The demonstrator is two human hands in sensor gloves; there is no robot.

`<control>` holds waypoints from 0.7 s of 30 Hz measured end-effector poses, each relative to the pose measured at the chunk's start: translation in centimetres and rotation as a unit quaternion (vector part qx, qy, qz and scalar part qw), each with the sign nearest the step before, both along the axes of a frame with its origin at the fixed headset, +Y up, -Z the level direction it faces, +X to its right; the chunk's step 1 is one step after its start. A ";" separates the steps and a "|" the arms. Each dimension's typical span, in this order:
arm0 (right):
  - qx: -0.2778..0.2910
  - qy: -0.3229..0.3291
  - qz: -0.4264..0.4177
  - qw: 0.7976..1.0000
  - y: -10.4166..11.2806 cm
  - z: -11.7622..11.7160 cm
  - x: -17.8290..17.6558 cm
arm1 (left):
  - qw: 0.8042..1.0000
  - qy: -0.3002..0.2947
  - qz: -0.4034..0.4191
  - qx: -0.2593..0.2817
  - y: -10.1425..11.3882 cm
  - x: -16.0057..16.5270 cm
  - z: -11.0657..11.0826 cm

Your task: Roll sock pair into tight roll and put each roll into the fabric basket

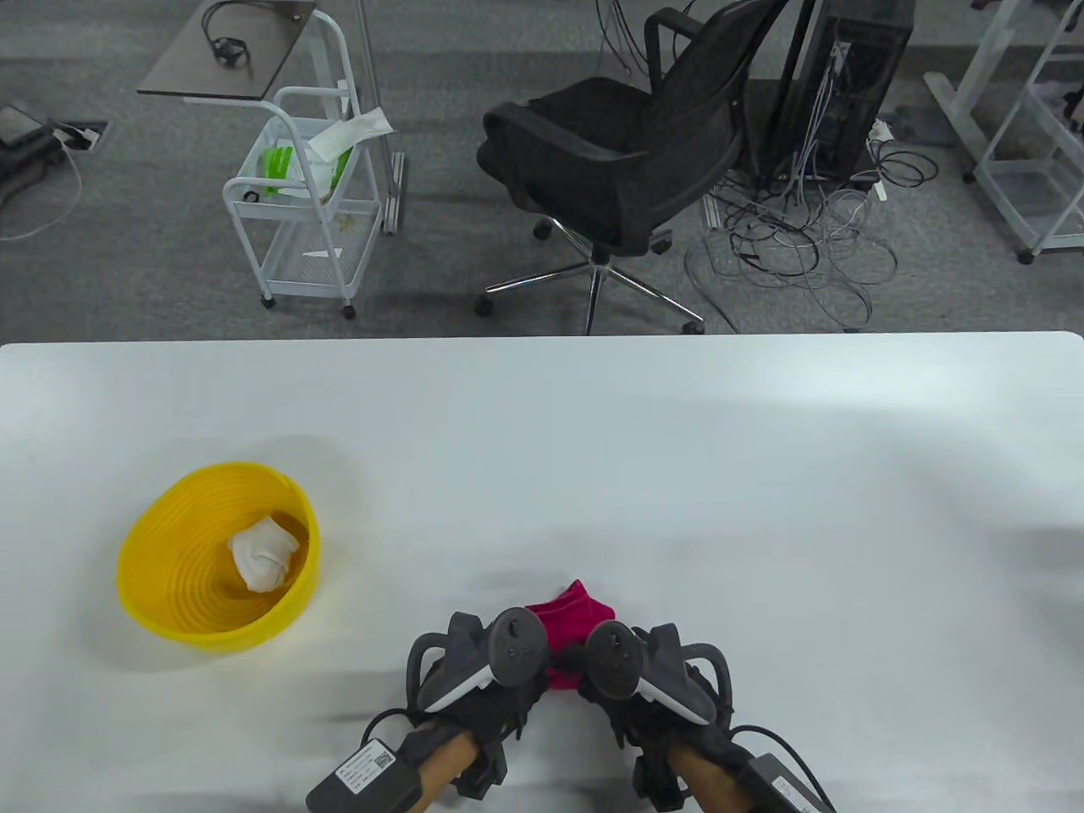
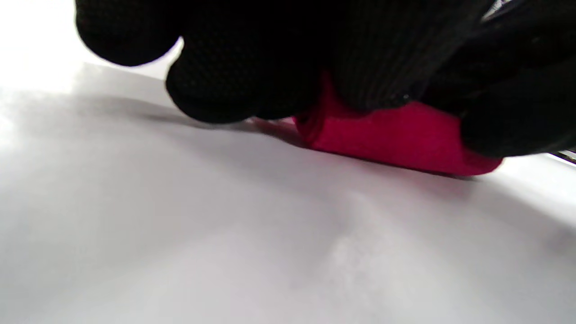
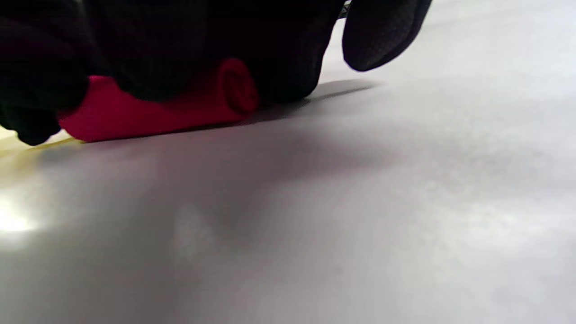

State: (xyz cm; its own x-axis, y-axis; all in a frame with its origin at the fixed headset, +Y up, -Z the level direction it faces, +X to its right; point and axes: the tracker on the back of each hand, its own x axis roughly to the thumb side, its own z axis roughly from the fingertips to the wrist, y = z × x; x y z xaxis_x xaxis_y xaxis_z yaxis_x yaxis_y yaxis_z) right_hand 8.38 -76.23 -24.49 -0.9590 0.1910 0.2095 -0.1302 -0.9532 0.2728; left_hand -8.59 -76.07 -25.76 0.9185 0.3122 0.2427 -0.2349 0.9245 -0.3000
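Nearest the camera: two gloved hands come in from the bottom edge, side by side, a tracker strapped on the back of each. Left hand [image 1: 495, 677] and right hand [image 1: 631, 677] meet on one red sock pair [image 1: 569, 622], which lies on the white desk [image 1: 677, 474] near its front edge, centre. Fingers [image 2: 234, 90] of the left hand curl down over the sock's left end; the right hand's fingers [image 3: 180, 58] curl over the right end, so both are grasping the sock. The right wrist view shows the fabric wound in a spiral at the end, so it is part rolled; the far flap sticks out flat beyond the trackers.

Desk surface: plain white, matte, soft shadows under the hands.

Left and a bit farther: one yellow basket [image 1: 161, 584], ribbed wall, round. Inside it sits one white sock roll [image 1: 264, 552].

Beyond the desk's far edge: grey carpet floor. One black office chair [image 1: 627, 161] on a chrome star base, one white wire trolley [image 1: 301, 203] with a green-and-white bag in the top tier, one small dark side table [image 1: 229, 55] top left, a tangle of cables [image 1: 804, 246] by a black tower case, white frame legs at right.

Hard to make out: the trackers cover most of the sock from above, both wrist views are dark and blurred up close, and the forearms are cut off at the bottom edge.
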 end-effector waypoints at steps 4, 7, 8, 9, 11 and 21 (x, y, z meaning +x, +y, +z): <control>0.066 0.022 -0.015 0.997 1.2 0.5 0.2 | 0.999 0.004 0.024 -0.025 -0.3 -0.5 -0.3; 0.081 0.021 -0.041 0.996 2.3 0.6 0.3 | 0.999 0.003 0.032 -0.036 -0.4 -0.7 -0.4; 0.071 0.030 -0.053 0.996 2.5 0.7 0.3 | 0.999 0.004 0.031 -0.035 -0.4 -0.7 -0.4; 0.064 0.038 -0.057 0.996 2.5 0.9 0.3 | 0.999 0.006 0.030 -0.035 -0.4 -0.6 -0.4; 0.045 0.050 -0.037 0.997 2.0 1.0 0.1 | 0.999 0.012 0.030 -0.036 -0.4 -0.6 -0.3; 0.008 0.034 0.020 0.999 -0.1 0.5 -0.2 | 0.999 0.032 0.030 -0.007 0.3 -1.3 0.0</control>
